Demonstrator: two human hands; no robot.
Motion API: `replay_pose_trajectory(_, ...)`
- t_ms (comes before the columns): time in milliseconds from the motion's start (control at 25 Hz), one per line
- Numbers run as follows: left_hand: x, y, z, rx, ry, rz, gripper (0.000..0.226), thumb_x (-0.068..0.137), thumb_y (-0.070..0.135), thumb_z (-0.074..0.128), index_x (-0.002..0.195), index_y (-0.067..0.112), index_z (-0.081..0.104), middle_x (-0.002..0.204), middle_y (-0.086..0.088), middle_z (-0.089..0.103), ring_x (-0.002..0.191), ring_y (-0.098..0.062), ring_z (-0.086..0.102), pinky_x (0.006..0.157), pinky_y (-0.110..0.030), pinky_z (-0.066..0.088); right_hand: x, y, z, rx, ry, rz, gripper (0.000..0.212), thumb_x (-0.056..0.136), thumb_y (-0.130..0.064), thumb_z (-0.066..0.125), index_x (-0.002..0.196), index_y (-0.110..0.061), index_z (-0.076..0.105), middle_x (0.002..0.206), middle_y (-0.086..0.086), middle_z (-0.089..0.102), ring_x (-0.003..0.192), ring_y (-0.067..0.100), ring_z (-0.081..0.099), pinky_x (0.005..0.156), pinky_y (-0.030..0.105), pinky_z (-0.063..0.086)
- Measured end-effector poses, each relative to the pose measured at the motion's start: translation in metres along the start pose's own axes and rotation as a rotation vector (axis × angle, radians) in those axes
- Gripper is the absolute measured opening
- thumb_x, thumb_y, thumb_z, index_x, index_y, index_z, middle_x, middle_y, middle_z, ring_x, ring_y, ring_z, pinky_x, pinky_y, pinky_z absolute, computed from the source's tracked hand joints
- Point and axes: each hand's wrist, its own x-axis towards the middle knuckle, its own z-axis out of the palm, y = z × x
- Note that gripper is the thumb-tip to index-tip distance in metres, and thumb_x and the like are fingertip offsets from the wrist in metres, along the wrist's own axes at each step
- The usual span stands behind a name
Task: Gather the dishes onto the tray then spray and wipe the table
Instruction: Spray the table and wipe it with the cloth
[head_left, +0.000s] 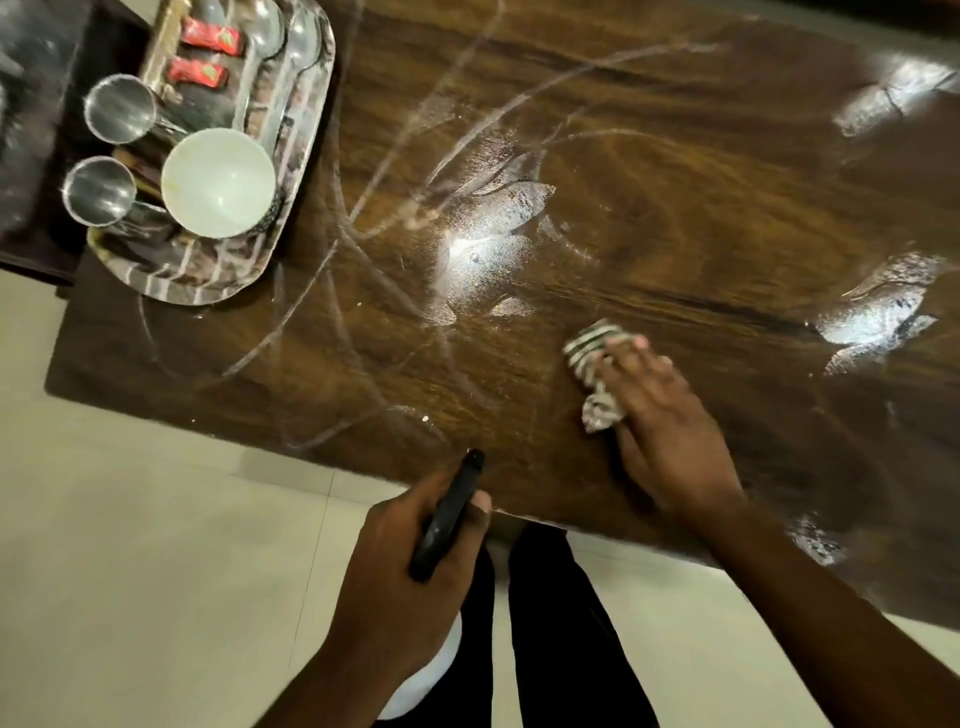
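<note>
Soft and light, the cloth (592, 353) lies bunched on the wet, slick counter (649, 156) near its front edge under the flat, spread right hand (670, 431), best pressed from above I'd judge, while the left hand (400, 587) grips the sprayer (447, 519).

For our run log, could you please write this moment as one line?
phase: wiping | right hand: presses cloth on table | left hand: grips spray bottle | dishes: on tray

Striped cloth (592, 358) on streaked table (675, 182); tray (208, 280) loaded.
</note>
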Motion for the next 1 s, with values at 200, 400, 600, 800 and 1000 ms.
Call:
replay_pose_trajectory(200, -0.001, -0.002, -0.001, -0.006, 0.036, -0.006, 0.025, 0.094, 0.049, 0.064, 0.079, 0.031, 0.071, 0.055, -0.001, 0.061, 0.045, -0.013, 0.054, 0.051, -0.04, 0.048, 0.024, -0.096, 0.037, 0.199, 0.262, 0.567, 0.067, 0.097, -0.016, 0.045, 0.163, -0.015, 0.043, 0.173, 0.01, 0.036, 0.164, 0.031, 0.022, 0.134, 0.05, 0.019)
replay_pose_trajectory(400, 0.006, -0.004, -0.01, 0.038, 0.089, 0.017, 0.037, 0.086, 0.064, 0.058, 0.085, 0.031, 0.075, 0.072, 0.008, 0.074, 0.067, -0.008, 0.071, 0.066, -0.027, 0.056, 0.019, -0.152, 0.043, 0.113, -0.451, -0.411, 0.058, 0.112, -0.037, 0.046, 0.168, -0.027, 0.034, 0.178, -0.003, 0.026, 0.165, 0.01, 0.003, 0.128, 0.02, -0.017)
replay_pose_trajectory(600, 0.018, 0.002, -0.031, 0.001, 0.013, 0.014, 0.04, 0.089, 0.065, 0.058, 0.087, 0.027, 0.073, 0.062, -0.008, 0.066, 0.048, -0.021, 0.058, 0.056, -0.055, 0.053, 0.077, -0.049, 0.002, -0.044, -0.172, -0.282, 0.066, 0.101, -0.021, 0.052, 0.166, -0.021, 0.039, 0.177, 0.004, 0.029, 0.166, 0.025, 0.019, 0.134, 0.049, 0.02)
replay_pose_trajectory(800, 0.038, 0.023, -0.045, -0.045, 0.013, 0.037, 0.037, 0.094, 0.052, 0.062, 0.074, 0.021, 0.062, 0.052, -0.003, 0.054, 0.045, -0.014, 0.053, 0.056, -0.057, 0.052, 0.12, -0.079, 0.005, 0.203, 0.359, 0.705, 0.07, 0.095, -0.019, 0.04, 0.164, -0.013, 0.041, 0.174, 0.011, 0.035, 0.165, 0.031, 0.021, 0.134, 0.051, 0.018)
replay_pose_trajectory(1000, 0.067, 0.044, -0.046, -0.032, 0.049, 0.052, 0.033, 0.087, 0.054, 0.065, 0.076, 0.023, 0.068, 0.052, 0.0, 0.061, 0.042, -0.008, 0.054, 0.053, -0.048, 0.049, 0.074, -0.179, 0.049, 0.288, -0.259, 0.009, 0.059, 0.103, -0.046, 0.041, 0.161, -0.03, 0.045, 0.172, 0.002, 0.038, 0.162, 0.026, 0.029, 0.132, 0.051, 0.027)
